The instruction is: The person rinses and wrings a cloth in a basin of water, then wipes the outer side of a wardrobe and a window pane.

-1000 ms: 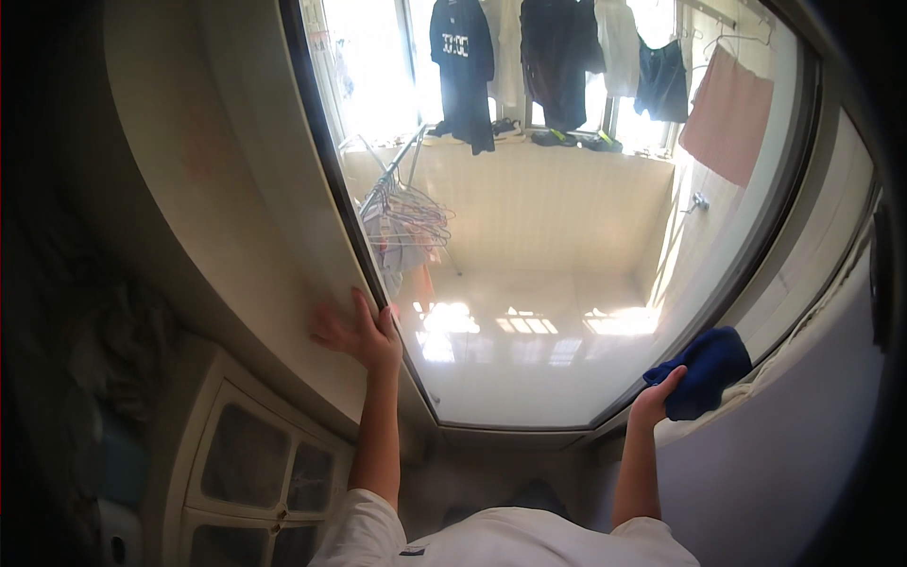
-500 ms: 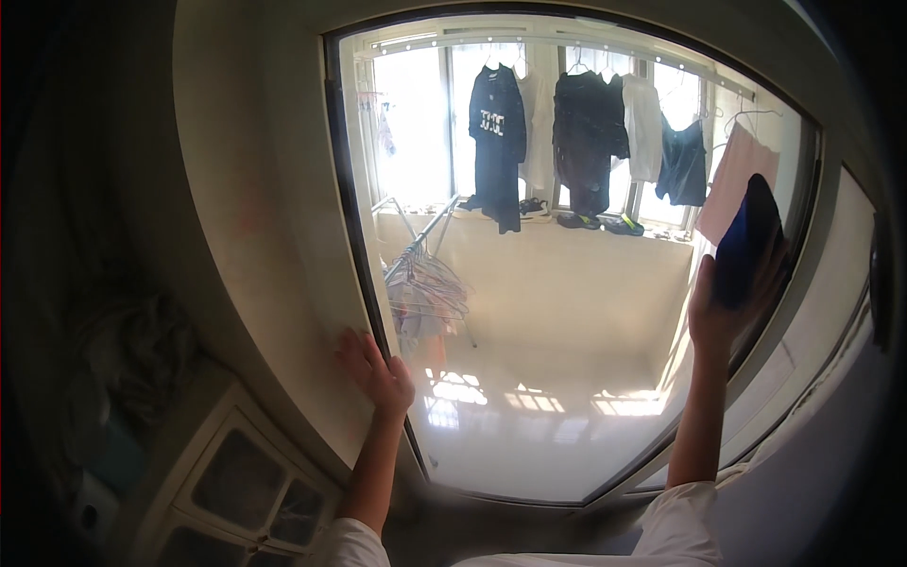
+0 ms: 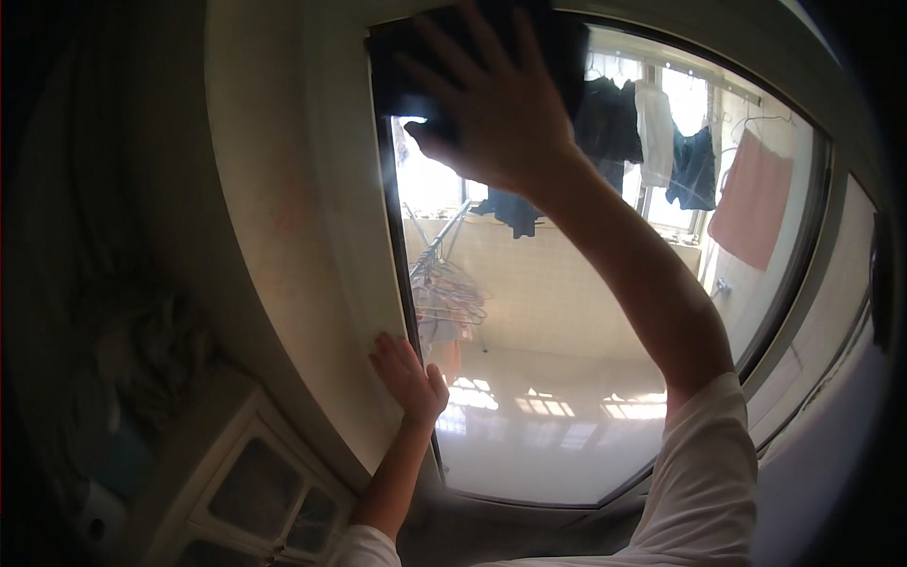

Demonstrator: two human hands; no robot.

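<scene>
High up at the top left of a glass pane (image 3: 557, 326), my right hand (image 3: 505, 123) presses a dark blue cloth (image 3: 402, 80) flat against it. The fingers are spread over the cloth, and the arm reaches across the pane from the lower right. Lower down, my left hand (image 3: 413, 386) rests with straight fingers on the pale frame (image 3: 354, 274) at the pane's left edge. It holds nothing. Part of the cloth is hidden behind my right hand.
Behind the glass hang dark clothes (image 3: 609, 118), a pink cloth (image 3: 753, 203) and a rack with several hangers (image 3: 449, 293). At the lower left stands a cabinet with glass panes (image 3: 250, 482), with a grey heap of fabric (image 3: 156, 354) above it.
My right hand has swept the cloth from the right side of the pane to its upper left corner. My left hand stays on the frame, while the view has shifted slightly.
</scene>
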